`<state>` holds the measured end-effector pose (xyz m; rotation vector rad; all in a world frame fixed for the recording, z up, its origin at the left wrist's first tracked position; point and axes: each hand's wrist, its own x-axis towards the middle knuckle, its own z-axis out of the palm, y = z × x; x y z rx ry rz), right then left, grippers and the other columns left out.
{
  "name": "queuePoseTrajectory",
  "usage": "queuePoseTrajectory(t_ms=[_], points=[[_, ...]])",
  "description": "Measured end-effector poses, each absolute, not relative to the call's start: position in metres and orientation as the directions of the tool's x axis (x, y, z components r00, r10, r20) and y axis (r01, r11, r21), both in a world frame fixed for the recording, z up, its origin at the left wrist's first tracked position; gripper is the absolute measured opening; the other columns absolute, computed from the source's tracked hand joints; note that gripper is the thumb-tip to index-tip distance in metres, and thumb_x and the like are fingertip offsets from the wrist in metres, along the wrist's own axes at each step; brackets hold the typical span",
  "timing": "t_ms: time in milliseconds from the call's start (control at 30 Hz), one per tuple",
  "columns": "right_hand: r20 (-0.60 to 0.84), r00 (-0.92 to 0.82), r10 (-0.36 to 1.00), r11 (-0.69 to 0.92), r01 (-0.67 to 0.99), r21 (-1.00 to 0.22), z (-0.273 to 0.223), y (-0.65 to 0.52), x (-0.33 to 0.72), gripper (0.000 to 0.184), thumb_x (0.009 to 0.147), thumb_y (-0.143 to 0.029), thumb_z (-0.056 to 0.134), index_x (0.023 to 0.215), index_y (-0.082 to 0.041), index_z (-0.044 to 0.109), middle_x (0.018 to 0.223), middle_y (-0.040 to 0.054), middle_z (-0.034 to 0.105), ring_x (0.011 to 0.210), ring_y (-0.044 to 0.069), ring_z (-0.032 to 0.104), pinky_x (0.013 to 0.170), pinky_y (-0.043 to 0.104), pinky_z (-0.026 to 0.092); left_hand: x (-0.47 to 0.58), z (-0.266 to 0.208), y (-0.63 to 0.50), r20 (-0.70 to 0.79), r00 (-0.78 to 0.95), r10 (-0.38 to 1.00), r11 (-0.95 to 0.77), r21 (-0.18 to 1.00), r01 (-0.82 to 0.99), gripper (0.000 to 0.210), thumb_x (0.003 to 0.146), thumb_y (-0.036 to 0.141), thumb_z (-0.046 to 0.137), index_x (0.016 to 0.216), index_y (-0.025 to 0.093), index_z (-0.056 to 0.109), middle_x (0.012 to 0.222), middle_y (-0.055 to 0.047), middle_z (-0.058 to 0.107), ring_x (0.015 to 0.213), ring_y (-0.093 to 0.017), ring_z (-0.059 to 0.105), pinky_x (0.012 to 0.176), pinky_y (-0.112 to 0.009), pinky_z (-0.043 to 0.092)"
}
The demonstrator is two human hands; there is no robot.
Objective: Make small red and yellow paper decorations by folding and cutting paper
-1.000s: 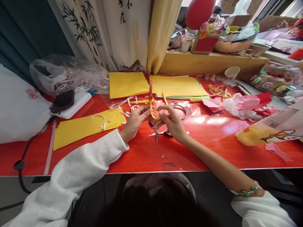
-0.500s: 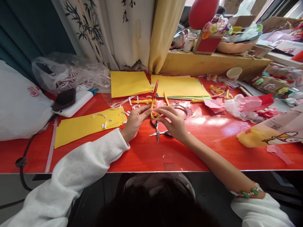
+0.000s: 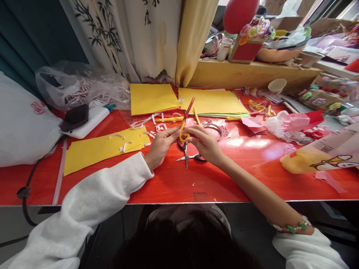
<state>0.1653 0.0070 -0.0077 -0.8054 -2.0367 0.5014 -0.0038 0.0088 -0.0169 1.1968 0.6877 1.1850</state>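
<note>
Both hands meet over the red table point(image 3: 168, 183), pinching one folded strip of yellow and red paper point(image 3: 184, 137). My left hand point(image 3: 162, 146) grips it from the left, fingers closed. From the other side, my right hand point(image 3: 206, 144) has its fingertips pressed on the strip's looped lower part. The strip's long end stands up from the fingers, tilted to the right, its red side showing. Just beneath the hands lies a pair of scissors point(image 3: 187, 158), blades apart and handles partly hidden by the hands.
Yellow paper sheets point(image 3: 154, 99) lie at the back, with cut yellow pieces point(image 3: 95, 151) at left. White paper scraps point(image 3: 160, 127) and a ring of tape point(image 3: 220, 129) lie behind the hands. A phone point(image 3: 75, 117) rests at left; a drink cup point(image 3: 316, 153) lies at right.
The strip's upright end has tipped further to the right. Both hands stay closed on the strip in nearly the same place.
</note>
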Motion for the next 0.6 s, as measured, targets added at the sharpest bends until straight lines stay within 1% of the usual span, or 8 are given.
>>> queuePoseTrajectory(t_ms=[167, 333, 400, 500, 600], points=[[0.497, -0.422, 0.758, 0.630, 0.278, -0.725, -0.007, 0.008, 0.166, 0.030, 0.094, -0.044, 0.041, 0.104, -0.024, 0.061, 0.098, 0.0078, 0.055, 0.091, 0.019, 0.055, 0.082, 0.032, 0.047, -0.003, -0.015, 0.007, 0.162, 0.347, 0.924, -0.035, 0.938, -0.344, 0.020, 0.084, 0.032, 0.060, 0.094, 0.020, 0.072, 0.078, -0.002, 0.062, 0.071, -0.010, 0.052, 0.071, -0.024, 0.045], [0.409, -0.367, 0.835, 0.507, 0.226, -0.832, -0.008, 0.010, 0.165, 0.038, 0.090, -0.054, 0.042, 0.098, -0.023, 0.063, 0.091, 0.0058, 0.050, 0.089, 0.019, 0.052, 0.082, 0.033, 0.046, -0.003, -0.015, 0.007, 0.146, 0.417, 0.897, -0.004, 0.947, -0.322, 0.023, 0.086, 0.033, 0.055, 0.098, 0.019, 0.069, 0.090, -0.005, 0.062, 0.079, -0.013, 0.053, 0.075, -0.027, 0.046], [0.362, -0.354, 0.862, 0.448, 0.202, -0.871, -0.010, 0.011, 0.163, 0.040, 0.089, -0.055, 0.044, 0.096, -0.022, 0.064, 0.090, 0.0053, 0.049, 0.089, 0.018, 0.052, 0.083, 0.032, 0.046, -0.004, -0.015, 0.008, 0.153, 0.434, 0.888, -0.044, 0.967, -0.249, 0.027, 0.088, 0.034, 0.050, 0.100, 0.018, 0.068, 0.091, -0.005, 0.062, 0.080, -0.015, 0.053, 0.077, -0.029, 0.045], [0.274, -0.365, 0.890, 0.331, 0.103, -0.938, -0.014, 0.012, 0.162, 0.035, 0.091, -0.050, 0.044, 0.097, -0.022, 0.064, 0.092, 0.0044, 0.051, 0.088, 0.016, 0.053, 0.082, 0.030, 0.047, -0.006, -0.016, 0.009, 0.184, 0.411, 0.893, -0.169, 0.983, -0.072, 0.029, 0.089, 0.034, 0.048, 0.104, 0.017, 0.067, 0.087, -0.005, 0.060, 0.080, -0.016, 0.053, 0.080, -0.030, 0.044], [0.190, -0.376, 0.907, 0.196, -0.023, -0.980, -0.020, 0.013, 0.159, 0.028, 0.090, -0.044, 0.048, 0.091, -0.021, 0.063, 0.087, 0.0025, 0.055, 0.084, 0.014, 0.055, 0.079, 0.027, 0.047, -0.008, -0.017, 0.009, 0.259, 0.373, 0.891, -0.317, 0.943, 0.104, 0.032, 0.087, 0.034, 0.051, 0.112, 0.019, 0.065, 0.090, -0.005, 0.059, 0.086, -0.017, 0.053, 0.083, -0.030, 0.042]])
